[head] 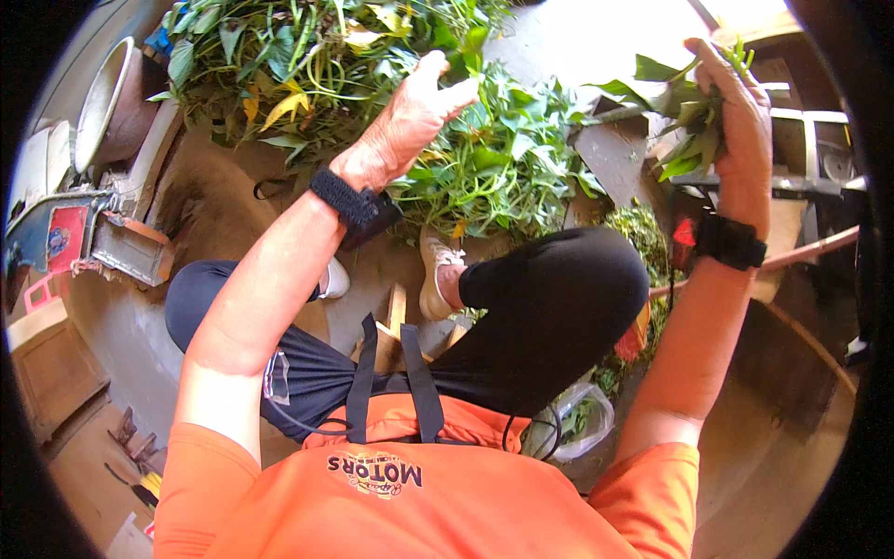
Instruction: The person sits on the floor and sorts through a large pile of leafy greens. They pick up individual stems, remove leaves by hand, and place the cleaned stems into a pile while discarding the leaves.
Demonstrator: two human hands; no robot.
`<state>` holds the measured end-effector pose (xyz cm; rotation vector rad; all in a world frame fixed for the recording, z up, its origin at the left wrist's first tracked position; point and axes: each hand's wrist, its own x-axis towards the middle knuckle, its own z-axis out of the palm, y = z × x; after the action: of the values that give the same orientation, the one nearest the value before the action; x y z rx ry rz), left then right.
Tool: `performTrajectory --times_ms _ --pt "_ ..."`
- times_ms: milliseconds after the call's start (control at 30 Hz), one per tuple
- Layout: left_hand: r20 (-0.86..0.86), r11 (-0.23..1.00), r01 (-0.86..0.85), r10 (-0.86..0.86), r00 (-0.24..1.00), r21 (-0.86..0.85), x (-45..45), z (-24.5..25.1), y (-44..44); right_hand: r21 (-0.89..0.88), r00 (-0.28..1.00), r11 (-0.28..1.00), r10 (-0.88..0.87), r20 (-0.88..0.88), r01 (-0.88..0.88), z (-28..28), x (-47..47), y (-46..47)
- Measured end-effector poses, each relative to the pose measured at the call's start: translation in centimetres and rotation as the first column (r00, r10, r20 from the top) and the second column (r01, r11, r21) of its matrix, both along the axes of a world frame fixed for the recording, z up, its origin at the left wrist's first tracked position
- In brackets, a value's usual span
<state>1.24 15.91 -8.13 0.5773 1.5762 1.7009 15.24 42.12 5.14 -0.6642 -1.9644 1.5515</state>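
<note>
A large heap of leafy green vines (489,161) with long stems and some yellow leaves lies on the floor before me. Over the heap, my left hand (412,112) is held with thumb and fingers apart and nothing seen in it. Raised at the upper right, my right hand (740,119) is closed around a bunch of green leaves and stems (688,126); the leaves stick out on its left side and stem ends show above the fingers. Each wrist wears a black band.
By my right knee lie smaller green trimmings (639,227) and a clear plastic bag (590,423) with leaves inside. A large basin (105,105) stands at the upper left, above a blue metal piece (35,230). A wooden panel (56,370) is at far left. A thin pole (810,248) crosses the right side.
</note>
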Motion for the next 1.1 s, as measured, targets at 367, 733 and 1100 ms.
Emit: performTrajectory --times_ms 367,733,1100 --pt "-0.003 0.926 0.150 -0.161 0.987 -0.346 1.4 -4.0 -5.4 -0.131 0.738 0.991 0.083 0.670 0.007 -8.4 27.1 6.2" --pt "0.122 0.868 0.190 -0.151 0.981 -0.459 1.4 -6.1 -9.2 0.049 0.263 0.754 -0.288 0.921 0.656 -25.1 56.9 -10.6" --pt "0.054 0.831 0.156 -0.151 0.987 -0.534 2.1 -4.9 -10.2 -0.026 -0.158 0.908 0.102 0.982 0.419 -30.5 60.2 -14.7"
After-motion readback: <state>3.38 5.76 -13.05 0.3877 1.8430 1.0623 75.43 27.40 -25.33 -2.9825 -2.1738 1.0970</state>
